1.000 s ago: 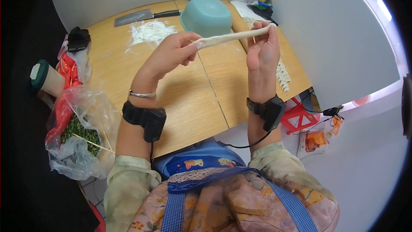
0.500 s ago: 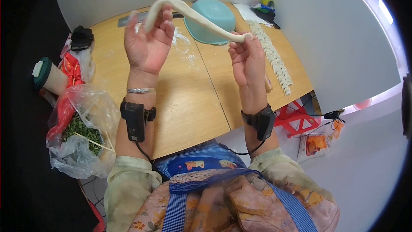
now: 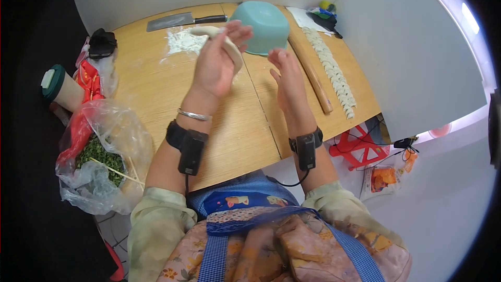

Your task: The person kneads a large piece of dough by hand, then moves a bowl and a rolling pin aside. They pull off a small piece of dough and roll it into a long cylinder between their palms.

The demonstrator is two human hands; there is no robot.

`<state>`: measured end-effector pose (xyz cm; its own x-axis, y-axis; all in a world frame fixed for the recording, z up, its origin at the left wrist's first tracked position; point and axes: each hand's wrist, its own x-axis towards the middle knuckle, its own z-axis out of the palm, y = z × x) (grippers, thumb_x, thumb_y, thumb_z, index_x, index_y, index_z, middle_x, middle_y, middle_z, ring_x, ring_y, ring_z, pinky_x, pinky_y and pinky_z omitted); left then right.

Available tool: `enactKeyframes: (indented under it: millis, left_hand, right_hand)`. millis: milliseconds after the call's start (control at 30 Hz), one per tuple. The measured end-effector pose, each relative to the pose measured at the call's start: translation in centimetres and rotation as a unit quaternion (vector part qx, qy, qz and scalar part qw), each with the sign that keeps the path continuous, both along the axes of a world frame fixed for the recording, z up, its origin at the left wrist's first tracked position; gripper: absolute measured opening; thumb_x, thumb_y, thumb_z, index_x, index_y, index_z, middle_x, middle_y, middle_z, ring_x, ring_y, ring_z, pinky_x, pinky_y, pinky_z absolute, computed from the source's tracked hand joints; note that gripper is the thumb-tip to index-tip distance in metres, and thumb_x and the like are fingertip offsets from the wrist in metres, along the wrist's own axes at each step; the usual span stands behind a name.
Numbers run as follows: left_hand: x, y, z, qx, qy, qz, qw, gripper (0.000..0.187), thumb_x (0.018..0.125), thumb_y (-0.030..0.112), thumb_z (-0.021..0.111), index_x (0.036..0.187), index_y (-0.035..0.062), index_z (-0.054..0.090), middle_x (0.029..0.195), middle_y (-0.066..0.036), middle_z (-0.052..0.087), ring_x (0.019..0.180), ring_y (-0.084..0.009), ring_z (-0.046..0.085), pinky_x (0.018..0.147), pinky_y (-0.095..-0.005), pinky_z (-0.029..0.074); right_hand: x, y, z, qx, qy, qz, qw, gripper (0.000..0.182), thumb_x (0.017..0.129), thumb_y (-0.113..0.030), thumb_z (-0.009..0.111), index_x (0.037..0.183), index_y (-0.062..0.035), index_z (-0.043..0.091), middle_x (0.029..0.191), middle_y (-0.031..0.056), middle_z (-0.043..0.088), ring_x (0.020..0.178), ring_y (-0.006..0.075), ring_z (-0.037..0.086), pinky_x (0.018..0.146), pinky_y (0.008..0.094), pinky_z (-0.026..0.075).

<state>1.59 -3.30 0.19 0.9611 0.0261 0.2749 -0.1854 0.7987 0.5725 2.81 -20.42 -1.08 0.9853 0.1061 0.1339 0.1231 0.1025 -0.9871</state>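
My left hand (image 3: 214, 68) is raised above the table's middle with a pale dough rope (image 3: 233, 55) held between thumb and fingers. One end of the rope sticks out to the left over a patch of white flour (image 3: 183, 40), while the other part curves down along the palm. Facing it, my right hand (image 3: 290, 81) is held up, empty, with its fingers apart and slightly bent. It is apart from the dough and nearest to a wooden rolling pin (image 3: 312, 75). Behind both hands sits a turquoise plastic basin (image 3: 261, 23), apparently upside down.
A cleaver (image 3: 175, 21) lies at the back left. Small dough pieces (image 3: 334, 73) form a long strip at the right. On the left are a plastic bag (image 3: 122, 125) with chopped greens (image 3: 99, 162) and a cup (image 3: 65, 91). White panels (image 3: 412, 36) border the table (image 3: 229, 141).
My right hand has let go of its end of the dough rope. My left hand has moved right and turned inward with the rope, which was stretched between both hands and now hangs curved.
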Motion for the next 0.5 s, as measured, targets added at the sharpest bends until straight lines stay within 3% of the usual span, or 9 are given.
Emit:
enactKeyframes:
  millis: [33, 67, 133, 167, 233, 267, 367, 433, 500]
  left_hand:
    - [-0.5, -0.9, 0.2, 0.001, 0.001, -0.002, 1.000, 0.035, 0.101, 0.023, 0.041, 0.128, 0.0034, 0.052, 0.125, -0.011, 0.059, 0.123, -0.0215, 0.051, 0.104, -0.0366, 0.038]
    - [-1.0, -2.0, 0.3, 0.072, -0.010, 0.005, 0.997, 0.037, 0.101, 0.023, 0.040, 0.132, 0.0035, 0.050, 0.130, -0.011, 0.057, 0.126, -0.0205, 0.048, 0.107, -0.0364, 0.035]
    - [-2.3, -4.3, 0.6, 0.181, -0.049, 0.007, 0.982, 0.045, 0.103, 0.027, 0.035, 0.140, 0.0036, 0.043, 0.140, -0.009, 0.050, 0.134, -0.0184, 0.040, 0.113, -0.0352, 0.027]
    - [-2.8, -5.2, 0.7, 0.183, -0.050, 0.003, 0.982, 0.045, 0.103, 0.027, 0.035, 0.140, 0.0036, 0.043, 0.140, -0.009, 0.050, 0.134, -0.0184, 0.040, 0.113, -0.0352, 0.027]
    - [-3.4, -6.5, 0.8, 0.229, -0.096, 0.079, 0.966, 0.054, 0.104, 0.036, 0.028, 0.146, 0.0029, 0.035, 0.145, -0.009, 0.045, 0.137, -0.0179, 0.037, 0.115, -0.0344, 0.024]
    - [-3.4, -6.0, 0.8, 0.198, -0.095, 0.059, 0.974, 0.063, 0.105, 0.045, 0.023, 0.150, 0.0019, 0.028, 0.150, -0.009, 0.038, 0.140, -0.0195, 0.031, 0.118, -0.0337, 0.019]
    - [-3.3, -4.2, 1.2, 0.111, -0.013, 0.007, 0.994, 0.071, 0.104, 0.051, 0.020, 0.152, -0.0008, 0.022, 0.154, -0.010, 0.032, 0.144, -0.0203, 0.026, 0.119, -0.0335, 0.015]
    - [-2.0, -3.5, 1.0, 0.133, -0.056, 0.063, 0.987, 0.072, 0.103, 0.051, 0.018, 0.151, -0.0021, 0.021, 0.156, -0.014, 0.027, 0.146, -0.0248, 0.023, 0.119, -0.0365, 0.015]
    - [-1.2, -2.5, 0.8, 0.135, 0.032, 0.146, 0.980, 0.071, 0.103, 0.051, 0.016, 0.152, -0.0015, 0.020, 0.156, -0.017, 0.025, 0.145, -0.0294, 0.024, 0.119, -0.0408, 0.017]
  right_hand:
    - [0.3, 0.7, 0.3, 0.066, 0.026, -0.020, 0.997, 0.046, 0.102, -0.038, 0.044, 0.127, -0.0007, 0.048, 0.132, 0.0096, 0.049, 0.126, 0.0174, 0.042, 0.109, 0.0357, 0.031]
    - [0.9, 1.6, 0.8, 0.068, 0.027, -0.022, 0.997, 0.046, 0.102, -0.038, 0.044, 0.127, -0.0007, 0.048, 0.132, 0.0096, 0.049, 0.126, 0.0174, 0.042, 0.109, 0.0357, 0.031]
    - [1.7, 3.4, 1.9, 0.125, -0.042, -0.005, 0.991, 0.062, 0.103, -0.048, 0.034, 0.143, -0.0005, 0.036, 0.142, 0.0130, 0.041, 0.134, 0.0217, 0.035, 0.114, 0.0357, 0.025]
    - [1.7, 4.2, 2.4, 0.128, -0.042, -0.009, 0.991, 0.062, 0.103, -0.048, 0.034, 0.143, -0.0005, 0.036, 0.142, 0.0130, 0.041, 0.134, 0.0217, 0.035, 0.114, 0.0357, 0.025]
    - [1.7, 5.2, 3.0, 0.194, -0.056, 0.012, 0.979, 0.065, 0.104, -0.047, 0.031, 0.149, -0.0004, 0.027, 0.149, 0.0153, 0.036, 0.140, 0.0250, 0.029, 0.116, 0.0359, 0.021]
    - [1.6, 5.2, 2.5, 0.104, -0.136, 0.034, 0.985, 0.069, 0.104, -0.051, 0.023, 0.151, -0.0018, 0.024, 0.155, 0.0146, 0.029, 0.144, 0.0269, 0.025, 0.118, 0.0393, 0.019]
    - [-1.2, 6.7, 1.9, 0.068, -0.195, 0.098, 0.973, 0.071, 0.103, -0.052, 0.022, 0.151, -0.0003, 0.023, 0.157, 0.0150, 0.025, 0.147, 0.0288, 0.019, 0.119, 0.0411, 0.017]
    - [-3.0, 7.3, -0.6, 0.044, -0.252, 0.122, 0.959, 0.073, 0.103, -0.053, 0.024, 0.152, 0.0014, 0.018, 0.159, 0.0156, 0.020, 0.148, 0.0292, 0.013, 0.119, 0.0397, 0.013]
    - [-5.6, 7.7, -1.6, -0.011, -0.275, 0.125, 0.953, 0.068, 0.105, -0.043, 0.025, 0.153, 0.0029, 0.013, 0.159, 0.0198, 0.016, 0.149, 0.0292, 0.012, 0.119, 0.0373, 0.010]
